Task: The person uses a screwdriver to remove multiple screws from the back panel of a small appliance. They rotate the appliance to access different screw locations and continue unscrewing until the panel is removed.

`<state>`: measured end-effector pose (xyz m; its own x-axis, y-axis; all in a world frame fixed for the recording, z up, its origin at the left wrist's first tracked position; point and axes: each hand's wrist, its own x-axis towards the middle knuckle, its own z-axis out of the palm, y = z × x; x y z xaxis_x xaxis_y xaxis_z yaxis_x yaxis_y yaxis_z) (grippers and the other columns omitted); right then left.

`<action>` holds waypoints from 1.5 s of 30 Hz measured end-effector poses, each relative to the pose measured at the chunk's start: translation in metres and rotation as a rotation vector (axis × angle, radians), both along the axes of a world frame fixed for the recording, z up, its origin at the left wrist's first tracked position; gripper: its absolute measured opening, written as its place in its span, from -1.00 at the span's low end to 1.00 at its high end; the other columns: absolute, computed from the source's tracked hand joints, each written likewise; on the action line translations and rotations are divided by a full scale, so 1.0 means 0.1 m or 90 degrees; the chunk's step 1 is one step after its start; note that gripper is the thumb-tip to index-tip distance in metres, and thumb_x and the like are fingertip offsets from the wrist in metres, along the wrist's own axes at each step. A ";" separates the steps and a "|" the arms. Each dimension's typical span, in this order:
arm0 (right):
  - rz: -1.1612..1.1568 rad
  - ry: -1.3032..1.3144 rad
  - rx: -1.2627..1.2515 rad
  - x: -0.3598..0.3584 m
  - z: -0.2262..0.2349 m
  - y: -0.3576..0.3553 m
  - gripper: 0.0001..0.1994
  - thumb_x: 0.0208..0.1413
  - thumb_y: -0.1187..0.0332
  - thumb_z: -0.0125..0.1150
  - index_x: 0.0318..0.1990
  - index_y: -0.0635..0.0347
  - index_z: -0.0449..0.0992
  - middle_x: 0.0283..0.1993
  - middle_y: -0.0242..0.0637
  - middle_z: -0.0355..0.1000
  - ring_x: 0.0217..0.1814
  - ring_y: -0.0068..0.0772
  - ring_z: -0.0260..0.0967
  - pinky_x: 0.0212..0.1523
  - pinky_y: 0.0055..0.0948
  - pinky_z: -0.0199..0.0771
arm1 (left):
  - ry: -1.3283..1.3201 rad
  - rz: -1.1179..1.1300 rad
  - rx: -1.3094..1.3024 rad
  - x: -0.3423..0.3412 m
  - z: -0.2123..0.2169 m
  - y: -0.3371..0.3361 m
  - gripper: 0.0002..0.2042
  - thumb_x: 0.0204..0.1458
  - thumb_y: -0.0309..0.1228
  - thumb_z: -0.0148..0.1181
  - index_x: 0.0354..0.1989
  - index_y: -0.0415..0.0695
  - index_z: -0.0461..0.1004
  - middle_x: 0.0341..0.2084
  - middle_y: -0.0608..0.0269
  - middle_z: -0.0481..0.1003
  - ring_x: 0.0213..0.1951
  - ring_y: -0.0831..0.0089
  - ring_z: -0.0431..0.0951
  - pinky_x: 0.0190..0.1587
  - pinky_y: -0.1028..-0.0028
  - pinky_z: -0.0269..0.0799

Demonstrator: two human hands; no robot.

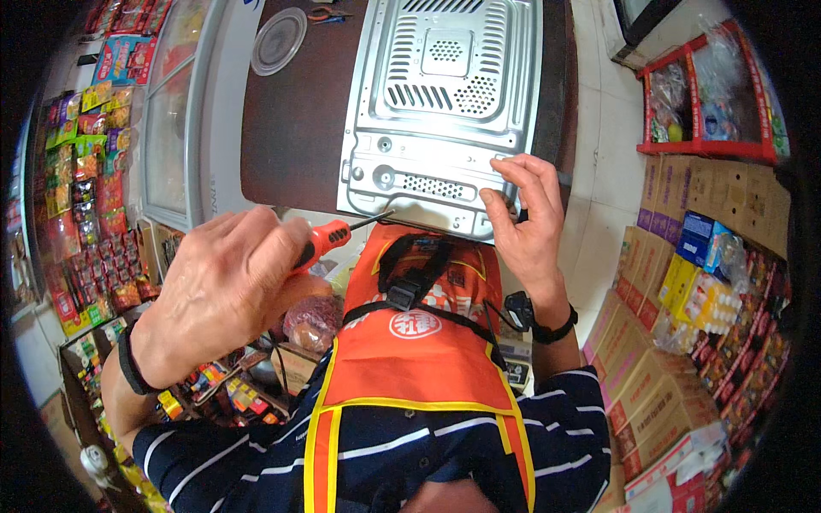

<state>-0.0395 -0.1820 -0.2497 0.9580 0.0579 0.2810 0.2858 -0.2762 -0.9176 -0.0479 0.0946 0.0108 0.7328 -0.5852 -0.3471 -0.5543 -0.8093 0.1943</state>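
A silvery metal panel [428,158], with slots and round vent holes pressed into it, lies on a dark brown table [295,137]. My left hand [227,286] is closed around the red and black handle of a screwdriver [329,238]. Its shaft points right, and the tip is at the panel's near edge, left of the middle; I cannot tell whether it touches a screw. My right hand [534,218] is at the panel's near right corner, thumb and fingers apart, fingertips on or just over the metal. A small dark piece beneath its palm is partly hidden.
A round clear plastic lid [279,41] and orange-handled pliers [327,14] lie at the table's far left. Hanging snack packets [90,171] and a glass-doored cabinet [171,111] stand left. Cardboard boxes [650,359] and a red rack [710,94] are on the right.
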 end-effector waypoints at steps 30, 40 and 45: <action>-0.073 -0.033 -0.012 0.07 -0.17 -0.21 -0.62 0.19 0.49 0.59 0.16 0.20 0.71 0.15 -0.14 0.54 0.17 -0.09 0.57 0.18 -0.16 0.62 | 0.243 0.202 0.014 0.26 -0.11 -0.13 -0.65 0.26 -0.42 0.31 0.17 -0.30 0.57 -0.42 -0.15 0.68 -0.30 -0.16 0.77 -0.23 0.00 0.69; -0.074 -0.065 0.003 0.13 -0.27 -0.21 -0.64 0.14 0.49 0.60 0.11 0.19 0.74 0.10 -0.15 0.55 0.15 -0.06 0.55 0.17 -0.14 0.60 | 0.251 0.194 0.106 0.19 -0.07 -0.25 -0.59 0.18 -0.43 0.41 0.20 -0.25 0.58 -0.24 -0.11 0.67 -0.20 -0.16 0.75 -0.16 0.02 0.68; -0.080 -0.084 -0.004 0.15 -0.29 -0.19 -0.64 0.12 0.49 0.61 0.09 0.15 0.75 0.07 -0.19 0.56 0.12 -0.07 0.56 0.13 -0.13 0.60 | 0.234 0.198 0.058 0.13 -0.14 -0.23 -0.61 0.23 -0.43 0.39 0.21 -0.24 0.55 -0.24 -0.17 0.69 -0.18 -0.20 0.74 -0.11 -0.04 0.67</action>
